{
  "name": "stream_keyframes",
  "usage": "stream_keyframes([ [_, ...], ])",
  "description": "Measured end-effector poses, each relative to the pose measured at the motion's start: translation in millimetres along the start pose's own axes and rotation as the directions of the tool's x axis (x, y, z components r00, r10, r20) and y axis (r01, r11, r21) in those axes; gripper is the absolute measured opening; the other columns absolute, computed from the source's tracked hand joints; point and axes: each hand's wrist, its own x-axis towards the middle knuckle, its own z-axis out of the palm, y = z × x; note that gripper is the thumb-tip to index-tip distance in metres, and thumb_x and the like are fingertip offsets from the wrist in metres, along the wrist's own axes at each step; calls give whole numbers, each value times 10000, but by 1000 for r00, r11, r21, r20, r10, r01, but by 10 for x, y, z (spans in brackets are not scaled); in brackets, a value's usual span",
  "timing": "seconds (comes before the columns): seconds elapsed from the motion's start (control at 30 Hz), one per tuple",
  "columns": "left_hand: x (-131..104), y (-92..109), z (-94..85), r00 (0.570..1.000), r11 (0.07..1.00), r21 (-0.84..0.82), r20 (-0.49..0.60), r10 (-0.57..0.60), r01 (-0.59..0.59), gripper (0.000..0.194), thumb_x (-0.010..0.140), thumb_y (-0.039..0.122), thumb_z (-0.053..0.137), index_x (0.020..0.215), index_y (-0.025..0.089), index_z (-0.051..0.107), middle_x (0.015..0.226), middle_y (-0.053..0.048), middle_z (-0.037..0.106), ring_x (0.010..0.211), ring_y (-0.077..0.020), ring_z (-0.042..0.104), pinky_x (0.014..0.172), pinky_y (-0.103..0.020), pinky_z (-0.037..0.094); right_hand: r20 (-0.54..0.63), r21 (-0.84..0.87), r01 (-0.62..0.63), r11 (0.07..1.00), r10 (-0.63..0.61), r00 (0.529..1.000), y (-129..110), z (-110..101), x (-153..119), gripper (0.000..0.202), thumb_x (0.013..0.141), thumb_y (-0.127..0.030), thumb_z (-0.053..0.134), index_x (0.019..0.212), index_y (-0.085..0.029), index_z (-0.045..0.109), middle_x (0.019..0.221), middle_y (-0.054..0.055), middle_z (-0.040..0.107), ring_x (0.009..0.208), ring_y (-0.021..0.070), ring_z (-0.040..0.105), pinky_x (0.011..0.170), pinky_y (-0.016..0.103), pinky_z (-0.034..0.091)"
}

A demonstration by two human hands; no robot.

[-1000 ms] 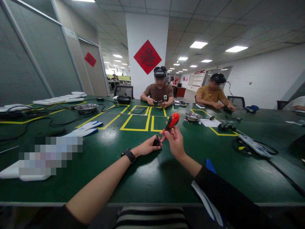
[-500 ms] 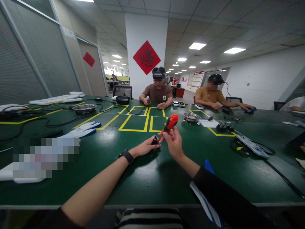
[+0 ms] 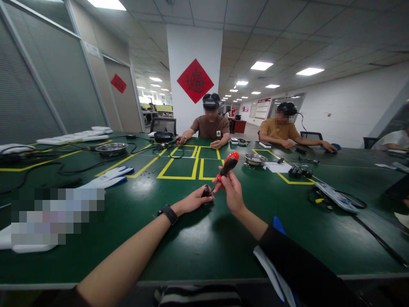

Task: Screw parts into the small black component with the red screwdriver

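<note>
My right hand (image 3: 234, 192) is closed around a screwdriver (image 3: 230, 163) with a red and black handle. The handle tilts up to the right, and its thin shaft points down-left. My left hand (image 3: 193, 200), wearing a black watch (image 3: 168, 214), grips a small black cylindrical part (image 3: 206, 190) with a metallic top. The screwdriver's shaft reaches the side of this part; its exact tip is hidden by the fingers. Both hands are close together, low over the green table (image 3: 191, 256).
White-blue gloves (image 3: 111, 175) lie left, and another glove (image 3: 271, 268) is by my right forearm. Metal bowls (image 3: 111, 148) (image 3: 255, 159), black parts (image 3: 300, 171) and a cable-wrapped package (image 3: 337, 197) are spread around. Two co-workers (image 3: 210, 128) (image 3: 281, 128) sit opposite.
The camera has tilted slightly upward. My hands keep nearly the same hold on the screwdriver and black part. The co-worker opposite has moved one hand outward to the left, near black cables.
</note>
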Motion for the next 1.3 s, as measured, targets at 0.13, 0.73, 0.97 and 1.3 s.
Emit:
stream_keyframes([
  [0.13, 12, -28, 4, 1000, 1000, -20, -11, -6, 5, 178, 798, 283, 549, 902, 151, 489, 877, -21, 575, 817, -139, 518, 822, -311, 399, -6, -22, 7, 1000, -7, 1000, 19, 12, 5, 235, 804, -327, 552, 974, -195, 457, 752, -12, 621, 464, 77, 557, 483, 215, 467],
  [0.73, 24, -38, 6, 999, 1000, 11, -40, -15, 15, 186, 773, 285, 576, 878, 151, 501, 845, -12, 554, 801, -140, 503, 808, -306, 403, -23, -30, 1, 1000, -2, 1000, 14, 34, -25, 293, 756, -316, 617, 948, -212, 421, 700, -26, 642, 400, 82, 545, 418, 208, 463],
  [0.97, 23, -42, 4, 999, 1000, -4, -29, -25, 25, 178, 781, 278, 562, 886, 151, 494, 837, -12, 550, 748, -125, 491, 757, -289, 409, -77, -33, 9, 999, -12, 997, 45, 14, -14, 349, 694, -314, 677, 865, -206, 393, 604, -51, 599, 360, 85, 515, 362, 196, 425],
  [1.3, 9, 14, 5, 999, 998, 53, -31, -25, 27, 196, 783, 285, 558, 914, 155, 491, 898, -21, 561, 816, -142, 505, 806, -303, 398, 30, 23, 20, 1000, -21, 999, 0, 14, -41, 264, 829, -302, 502, 1061, -204, 426, 777, -6, 625, 457, 81, 564, 496, 236, 495],
])
